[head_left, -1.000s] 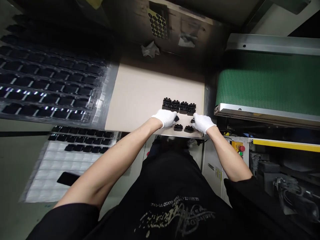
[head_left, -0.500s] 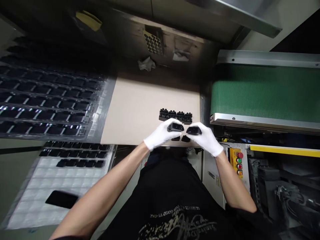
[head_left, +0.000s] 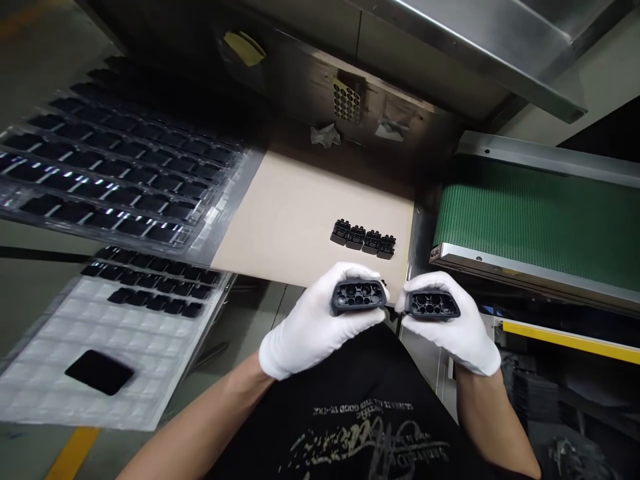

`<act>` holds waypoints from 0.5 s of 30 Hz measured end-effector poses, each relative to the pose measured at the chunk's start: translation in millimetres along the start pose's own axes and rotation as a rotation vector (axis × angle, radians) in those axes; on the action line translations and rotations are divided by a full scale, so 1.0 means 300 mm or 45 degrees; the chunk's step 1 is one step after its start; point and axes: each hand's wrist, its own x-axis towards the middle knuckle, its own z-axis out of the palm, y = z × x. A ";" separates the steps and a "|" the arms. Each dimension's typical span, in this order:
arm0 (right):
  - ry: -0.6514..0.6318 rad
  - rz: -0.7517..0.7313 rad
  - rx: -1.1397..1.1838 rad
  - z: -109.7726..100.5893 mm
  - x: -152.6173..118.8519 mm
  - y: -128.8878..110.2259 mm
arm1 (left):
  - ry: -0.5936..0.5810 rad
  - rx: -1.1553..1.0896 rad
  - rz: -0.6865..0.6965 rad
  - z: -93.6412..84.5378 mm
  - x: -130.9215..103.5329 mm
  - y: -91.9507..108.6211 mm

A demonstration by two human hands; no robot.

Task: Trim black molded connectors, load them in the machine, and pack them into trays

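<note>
My left hand (head_left: 320, 320), in a white glove, grips a black plastic part (head_left: 359, 295) whose hollow side with round sockets faces the camera. A similar black part (head_left: 432, 304) is held in my gloved right hand (head_left: 453, 323), its socketed side also showing. Both hands are close together at the front edge of a beige board (head_left: 285, 213). Beyond them, a row of several small black pieces (head_left: 363, 239) stands on the board. Small dark bits behind my hands are mostly hidden.
Clear trays of black parts (head_left: 120, 167) lie at the left, above a white tray (head_left: 65, 333) holding a dark flat object (head_left: 100, 372). A green conveyor belt (head_left: 540, 227) runs at the right. Crumpled tissue (head_left: 325, 135) and a dotted yellow sheet (head_left: 347, 100) lie at the back.
Both hands have come nearer the camera with their black parts, whose socketed sides now show clearly. The view has shifted and tilted.
</note>
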 end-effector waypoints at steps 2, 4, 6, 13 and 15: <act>-0.043 -0.038 -0.026 -0.005 0.000 -0.020 | 0.021 0.060 0.020 0.006 -0.008 0.001; -0.119 -0.107 -0.049 -0.012 -0.004 -0.049 | 0.052 0.132 0.030 0.010 -0.015 0.004; -0.213 -0.176 -0.064 -0.019 -0.009 -0.080 | 0.069 0.201 0.012 0.013 -0.019 0.010; -0.383 -0.265 -0.165 -0.035 -0.014 -0.134 | 0.055 0.210 0.207 0.009 -0.015 -0.012; -0.401 -0.323 -0.216 -0.033 -0.013 -0.142 | 0.041 0.214 0.354 0.002 -0.012 -0.035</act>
